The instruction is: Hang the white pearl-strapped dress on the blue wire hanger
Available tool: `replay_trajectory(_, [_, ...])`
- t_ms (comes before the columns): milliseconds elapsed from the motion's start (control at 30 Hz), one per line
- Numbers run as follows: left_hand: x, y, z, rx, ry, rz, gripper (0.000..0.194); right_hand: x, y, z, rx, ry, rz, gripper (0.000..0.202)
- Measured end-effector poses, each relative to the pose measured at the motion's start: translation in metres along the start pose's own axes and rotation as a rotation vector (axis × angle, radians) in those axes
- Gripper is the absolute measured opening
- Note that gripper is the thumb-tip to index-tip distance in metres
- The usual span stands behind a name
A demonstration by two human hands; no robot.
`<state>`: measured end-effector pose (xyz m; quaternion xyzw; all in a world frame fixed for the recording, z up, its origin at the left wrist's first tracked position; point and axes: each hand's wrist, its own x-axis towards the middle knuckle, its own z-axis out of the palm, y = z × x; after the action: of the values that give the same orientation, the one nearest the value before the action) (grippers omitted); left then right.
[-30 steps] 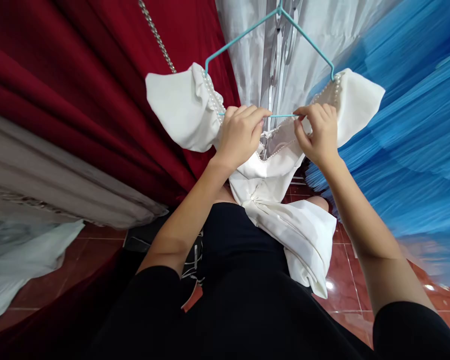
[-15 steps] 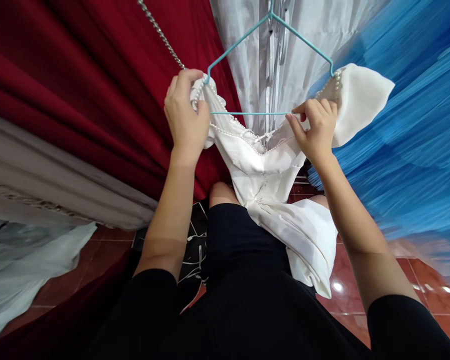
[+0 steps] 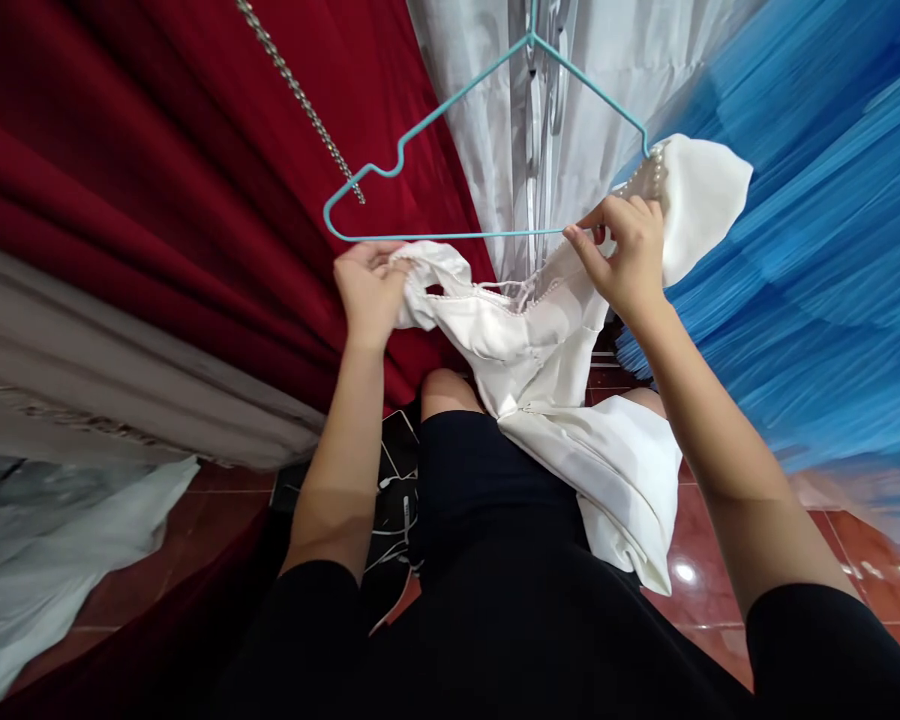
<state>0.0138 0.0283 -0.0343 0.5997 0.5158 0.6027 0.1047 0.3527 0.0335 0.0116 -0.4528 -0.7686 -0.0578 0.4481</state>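
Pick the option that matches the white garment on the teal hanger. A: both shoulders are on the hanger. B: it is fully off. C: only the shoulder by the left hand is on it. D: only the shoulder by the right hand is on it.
D: the hanger's left end is bare, and the left hand holds the white garment's freed shoulder below the bar; the other shoulder hangs by the right hand.

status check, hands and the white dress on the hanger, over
Left hand shut on dress sleeve, off the hanger. Right hand pinching dress at hanger bar, that shoulder hooked on. Red fabric and blue fabric close on both sides.
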Motion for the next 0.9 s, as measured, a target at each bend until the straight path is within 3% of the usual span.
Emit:
replay_trajectory(100, [-0.028,0.034,0.005,0.128,-0.161,0.291,0.012,0.000,-0.002,0.004,-0.011,0.036,-0.019,0.051])
replay_trajectory(200, [-0.031,0.067,0.016,0.284,-0.187,0.474,0.015,-0.002,-0.006,0.003,-0.020,0.058,-0.033,0.049])
replay_trajectory(300, [-0.021,0.085,0.031,0.360,-0.183,0.406,0.021,-0.007,-0.012,-0.002,0.022,0.028,-0.072,0.042])
replay_trajectory(400, [-0.016,0.088,0.046,0.324,-0.177,0.345,0.025,-0.011,-0.012,-0.011,0.046,-0.019,-0.125,0.035])
replay_trajectory(500, [-0.020,0.086,0.056,0.321,-0.187,0.360,0.023,-0.009,0.000,-0.020,0.024,0.184,-0.089,0.031])
replay_trajectory(567, [-0.022,0.086,0.059,0.328,-0.194,0.371,0.023,-0.002,0.015,-0.023,0.009,0.315,-0.042,0.039])
replay_trajectory(633, [-0.022,0.086,0.058,0.328,-0.205,0.365,0.023,0.008,0.030,-0.025,0.009,0.313,-0.003,0.039])
replay_trajectory(733, [-0.018,0.085,0.050,0.322,-0.220,0.351,0.022,0.026,0.048,-0.026,0.011,0.274,0.080,0.021])
replay_trajectory(900, [-0.010,0.087,0.032,0.370,-0.252,0.374,0.026,0.045,0.082,-0.046,0.104,0.504,0.282,0.021])
